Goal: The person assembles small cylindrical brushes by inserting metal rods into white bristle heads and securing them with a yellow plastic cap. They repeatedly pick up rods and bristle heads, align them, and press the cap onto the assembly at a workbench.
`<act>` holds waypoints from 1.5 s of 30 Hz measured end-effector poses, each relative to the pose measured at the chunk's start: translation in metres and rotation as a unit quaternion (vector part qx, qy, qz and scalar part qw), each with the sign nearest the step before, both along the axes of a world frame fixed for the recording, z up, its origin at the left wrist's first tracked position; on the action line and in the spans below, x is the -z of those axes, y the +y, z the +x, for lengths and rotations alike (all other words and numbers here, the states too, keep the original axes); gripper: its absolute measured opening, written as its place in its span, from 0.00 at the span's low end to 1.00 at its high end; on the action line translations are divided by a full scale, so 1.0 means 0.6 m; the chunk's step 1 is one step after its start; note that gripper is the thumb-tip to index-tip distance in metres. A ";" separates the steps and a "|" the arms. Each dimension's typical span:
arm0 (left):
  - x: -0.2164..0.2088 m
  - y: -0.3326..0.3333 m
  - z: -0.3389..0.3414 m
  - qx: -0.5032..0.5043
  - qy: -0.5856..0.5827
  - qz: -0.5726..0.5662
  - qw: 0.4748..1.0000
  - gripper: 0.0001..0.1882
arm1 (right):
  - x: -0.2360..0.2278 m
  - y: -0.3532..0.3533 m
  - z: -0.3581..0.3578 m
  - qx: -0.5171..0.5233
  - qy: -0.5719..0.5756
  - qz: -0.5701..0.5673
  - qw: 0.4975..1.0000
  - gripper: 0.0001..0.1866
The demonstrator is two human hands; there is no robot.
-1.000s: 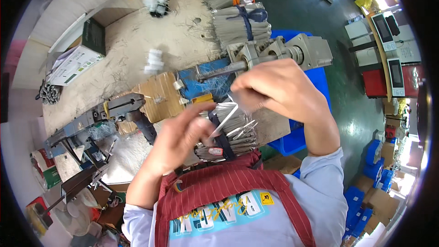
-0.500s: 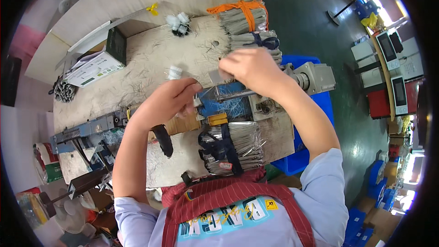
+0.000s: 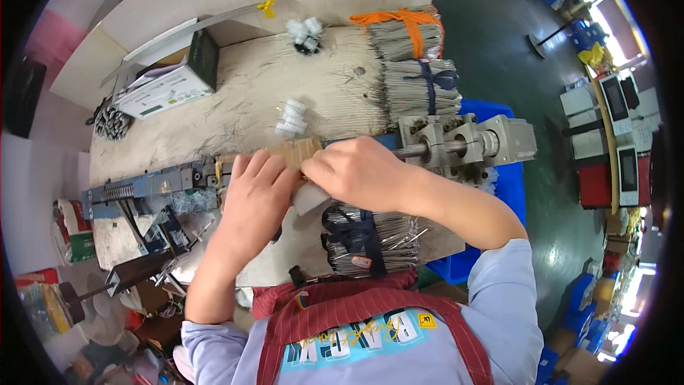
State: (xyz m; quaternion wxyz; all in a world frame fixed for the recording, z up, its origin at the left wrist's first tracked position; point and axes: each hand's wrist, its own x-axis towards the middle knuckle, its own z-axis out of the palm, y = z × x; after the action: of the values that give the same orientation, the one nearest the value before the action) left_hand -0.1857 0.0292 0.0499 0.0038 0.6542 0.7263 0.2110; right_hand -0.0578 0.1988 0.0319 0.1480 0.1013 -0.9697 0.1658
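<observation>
My left hand (image 3: 258,203) is closed over the near side of a tan block (image 3: 303,150) on the long metal fixture (image 3: 160,182); what its fingers hold, if anything, is hidden. Close beside it, my right hand (image 3: 360,175) pinches a small flat grey piece (image 3: 311,198), which sticks out below its fingertips. The fixture's shaft and bearing mounts (image 3: 434,144) lead right to a grey motor-like housing (image 3: 509,139). Just nearer than my right hand lies a bundle of thin metal rods (image 3: 377,239), tied with dark cloth.
White ribbed spool-like parts (image 3: 292,118) stand beyond my hands, with another white cluster (image 3: 305,31) farther back. Two rod bundles lie at the far right, one with an orange tie (image 3: 410,32). A white-and-green carton (image 3: 171,85) is at the far left. Blue bins (image 3: 509,185) sit beyond the right edge.
Both hands have come closer together over the tan block. My right hand has moved left and nearer with the grey piece. The whole view has shifted slightly.
</observation>
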 end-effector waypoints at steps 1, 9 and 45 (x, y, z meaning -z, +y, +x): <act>0.007 -0.015 0.005 -0.026 -0.013 0.030 0.999 0.06 | -0.002 0.005 -0.011 -0.011 -0.017 -0.043 0.999 0.08; 0.158 -0.121 0.048 -0.308 -0.342 0.144 0.876 0.13 | -0.003 0.019 -0.079 -0.019 -0.244 -0.179 0.953 0.11; 0.094 -0.052 0.127 -0.209 -0.749 -0.051 0.627 0.11 | 0.015 -0.032 -0.070 0.072 -0.124 -0.089 0.986 0.08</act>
State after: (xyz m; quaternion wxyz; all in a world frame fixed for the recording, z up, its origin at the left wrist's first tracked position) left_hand -0.1093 -0.0021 -0.0067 0.5351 0.1000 0.6001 0.5862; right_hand -0.0995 0.1795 0.0230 0.0465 -0.0036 -0.9667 0.2517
